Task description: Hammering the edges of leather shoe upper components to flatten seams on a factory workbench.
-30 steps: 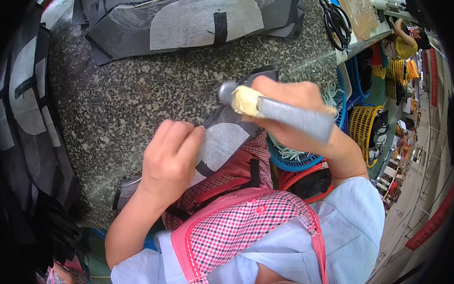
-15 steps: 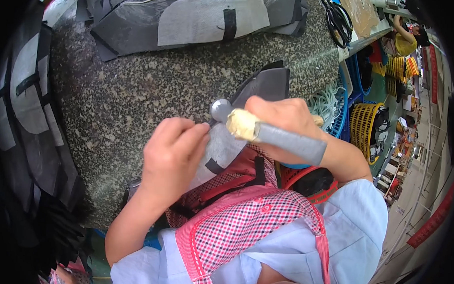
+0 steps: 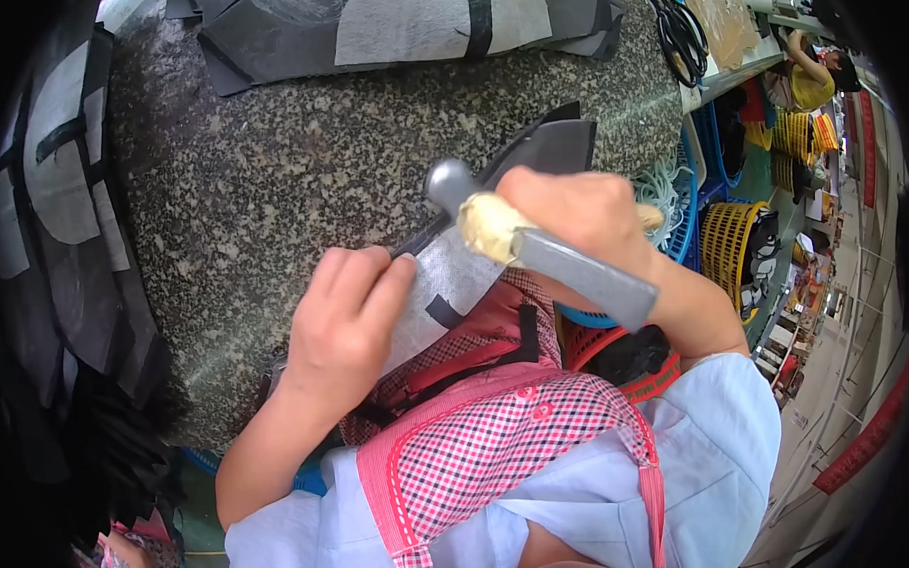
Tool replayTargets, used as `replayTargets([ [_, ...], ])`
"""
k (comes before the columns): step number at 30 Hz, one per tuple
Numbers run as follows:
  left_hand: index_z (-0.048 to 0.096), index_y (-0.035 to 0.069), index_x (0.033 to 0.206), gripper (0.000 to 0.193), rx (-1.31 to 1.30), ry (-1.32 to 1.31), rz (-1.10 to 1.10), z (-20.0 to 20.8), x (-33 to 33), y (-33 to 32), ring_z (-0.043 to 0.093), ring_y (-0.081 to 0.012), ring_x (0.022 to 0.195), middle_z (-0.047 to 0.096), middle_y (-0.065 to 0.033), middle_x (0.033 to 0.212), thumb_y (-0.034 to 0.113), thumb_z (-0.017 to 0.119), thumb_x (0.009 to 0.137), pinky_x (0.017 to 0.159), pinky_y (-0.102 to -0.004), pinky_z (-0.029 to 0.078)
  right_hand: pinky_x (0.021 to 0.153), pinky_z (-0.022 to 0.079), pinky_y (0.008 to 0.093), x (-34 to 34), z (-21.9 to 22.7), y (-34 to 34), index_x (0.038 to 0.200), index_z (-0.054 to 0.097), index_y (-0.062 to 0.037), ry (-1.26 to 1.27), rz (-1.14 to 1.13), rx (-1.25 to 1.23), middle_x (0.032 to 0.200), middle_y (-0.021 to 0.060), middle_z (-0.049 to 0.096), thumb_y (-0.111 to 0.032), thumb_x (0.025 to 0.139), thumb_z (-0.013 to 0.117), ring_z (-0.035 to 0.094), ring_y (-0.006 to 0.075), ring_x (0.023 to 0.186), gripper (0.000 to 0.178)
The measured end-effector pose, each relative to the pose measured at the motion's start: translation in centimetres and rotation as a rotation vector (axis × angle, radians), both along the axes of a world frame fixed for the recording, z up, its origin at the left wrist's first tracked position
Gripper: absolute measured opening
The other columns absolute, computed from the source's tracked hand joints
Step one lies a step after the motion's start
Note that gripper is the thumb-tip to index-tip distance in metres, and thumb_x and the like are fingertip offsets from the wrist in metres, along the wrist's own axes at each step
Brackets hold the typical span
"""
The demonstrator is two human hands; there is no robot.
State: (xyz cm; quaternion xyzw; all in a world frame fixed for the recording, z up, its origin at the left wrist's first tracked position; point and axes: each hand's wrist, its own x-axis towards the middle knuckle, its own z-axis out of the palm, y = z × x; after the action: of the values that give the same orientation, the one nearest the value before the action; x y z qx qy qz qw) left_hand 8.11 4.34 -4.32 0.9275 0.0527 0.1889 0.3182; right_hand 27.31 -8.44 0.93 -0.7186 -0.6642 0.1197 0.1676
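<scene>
My right hand (image 3: 584, 219) is closed round the handle of a hammer (image 3: 589, 277), just below its head. Pale yellow wrapping covers the middle of the head; a round face points to the far left and a long flat end reaches back over my right wrist. Under the hammer lies a dark grey sheet piece (image 3: 560, 146) with a whitish patch (image 3: 439, 275) and a short black strip (image 3: 442, 312). My left hand (image 3: 345, 313) has its fingers curled, pinching the far edge of this piece at the near side of the stone slab. Whether the round face touches the edge, I cannot tell.
Stacked grey pieces with whitish patches (image 3: 406, 30) lie at the slab's (image 3: 270, 170) far side, and more hang at its left (image 3: 61, 198). Black-handled scissors (image 3: 676, 36) rest at the far right. Blue, yellow (image 3: 723, 240) and red baskets stand below, beyond them a person in yellow (image 3: 811, 86).
The view has shifted slightly. The hammer head has moved a little farther away, over the piece's edge. My left fingers sit slightly farther down the edge, still gripping it.
</scene>
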Motion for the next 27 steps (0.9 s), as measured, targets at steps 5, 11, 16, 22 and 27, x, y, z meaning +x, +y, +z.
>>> replayTargets([
  [5, 0.063, 0.003, 0.097, 0.032, 0.046, 0.019, 0.031, -0.1, -0.4, -0.4, 0.055, -0.0236, 0.075, 0.056, -0.0076, 0.090, 0.005, 0.063, 0.065, 0.061, -0.0328, 0.046, 0.047, 0.047, 0.0345, -2.2, -0.1, -0.3, 0.082, 0.046, -0.0072, 0.091, 0.069, -0.082, 0.062, 0.0068, 0.055, -0.018, 0.075, 0.063, 0.062, 0.0239, 0.057, 0.021],
  [11, 0.064, 0.008, 0.094, 0.023, 0.228, 0.043, 0.135, 0.3, -2.3, -1.0, 0.055, -0.0199, 0.079, 0.058, -0.0021, 0.087, 0.011, 0.063, 0.071, 0.064, -0.0329, 0.040, 0.047, 0.047, 0.0355, -1.7, 1.0, 0.8, 0.085, 0.046, -0.0058, 0.079, 0.058, -0.055, 0.065, 0.0087, 0.058, -0.016, 0.070, 0.067, 0.062, 0.0257, 0.058, 0.027],
  [16, 0.064, 0.011, 0.092, 0.021, 0.266, 0.006, 0.154, 0.0, -2.6, -0.9, 0.054, -0.0184, 0.083, 0.059, 0.0004, 0.087, 0.014, 0.061, 0.071, 0.069, -0.0340, 0.037, 0.047, 0.047, 0.0363, -3.5, -0.1, 0.0, 0.085, 0.046, -0.0061, 0.115, 0.105, -0.096, 0.064, 0.0084, 0.057, -0.019, 0.076, 0.063, 0.062, 0.0262, 0.057, 0.023],
  [22, 0.065, 0.010, 0.091, 0.021, 0.292, -0.003, 0.184, -0.2, -4.1, -1.1, 0.055, -0.0182, 0.084, 0.059, -0.0004, 0.088, 0.014, 0.061, 0.070, 0.070, -0.0349, 0.036, 0.047, 0.048, 0.0359, -3.3, 1.0, 1.2, 0.083, 0.047, -0.0079, 0.035, 0.086, -0.021, 0.064, 0.0085, 0.058, -0.022, 0.076, 0.063, 0.062, 0.0254, 0.057, 0.022],
  [27, 0.065, 0.008, 0.090, 0.019, 0.194, -0.024, 0.158, -0.3, -4.2, 0.1, 0.055, -0.0185, 0.081, 0.059, -0.0012, 0.088, 0.012, 0.061, 0.071, 0.070, -0.0352, 0.037, 0.046, 0.047, 0.0364, -4.6, 0.3, 0.9, 0.081, 0.046, -0.0080, 0.049, 0.104, -0.147, 0.064, 0.0087, 0.059, -0.021, 0.077, 0.063, 0.063, 0.0255, 0.057, 0.022],
])
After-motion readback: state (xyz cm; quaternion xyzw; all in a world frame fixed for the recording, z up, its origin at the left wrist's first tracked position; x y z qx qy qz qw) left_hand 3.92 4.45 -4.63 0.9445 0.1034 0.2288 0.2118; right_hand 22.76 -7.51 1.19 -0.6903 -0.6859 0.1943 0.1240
